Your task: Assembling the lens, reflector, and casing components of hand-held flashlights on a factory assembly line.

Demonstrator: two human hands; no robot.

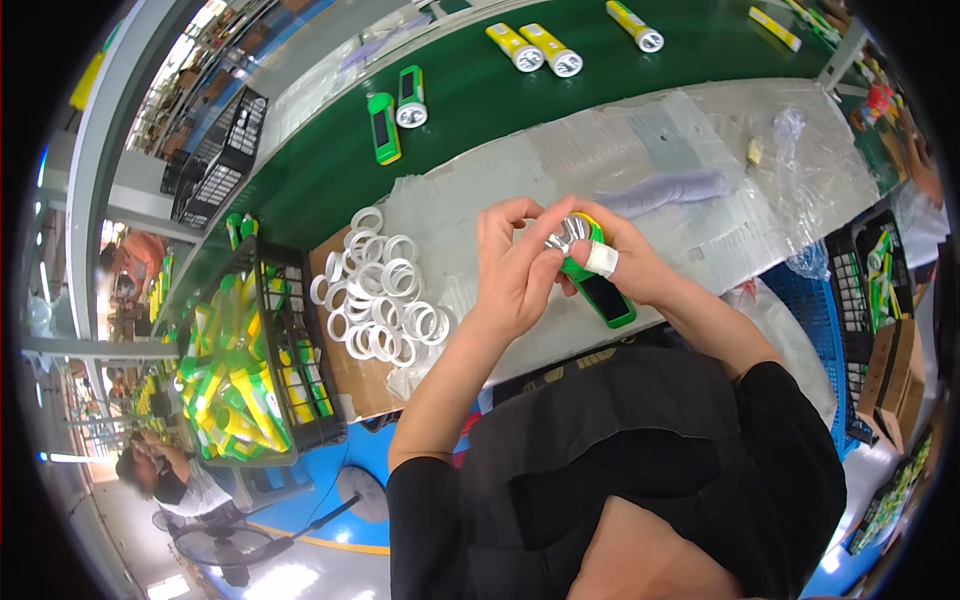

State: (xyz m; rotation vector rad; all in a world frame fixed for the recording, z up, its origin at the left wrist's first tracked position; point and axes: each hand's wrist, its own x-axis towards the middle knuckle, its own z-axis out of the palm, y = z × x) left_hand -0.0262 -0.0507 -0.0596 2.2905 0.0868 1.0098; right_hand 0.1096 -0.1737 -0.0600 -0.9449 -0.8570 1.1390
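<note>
A green and yellow flashlight (606,300) with a dark panel along its body is held in front of my chest, its shiny reflector end tilted up and away. My right hand (632,262) wraps around it just below the head; white tape covers the thumb. At the reflector end, my left hand (515,265) closes its thumb and fingers on the rim. Whether a ring sits between those fingers cannot be made out. To the left, a loose pile of white rings (370,275) lies on cardboard beside the grey sheet (465,205) covering the table.
Several flashlights (518,48) lie on the green belt (465,100) beyond the table. A black crate (290,350) full of green and yellow flashlight parts stands left. A blue basket (810,310) and a cardboard box (893,375) are at right. Crumpled clear plastic (795,180) lies at the table's far right.
</note>
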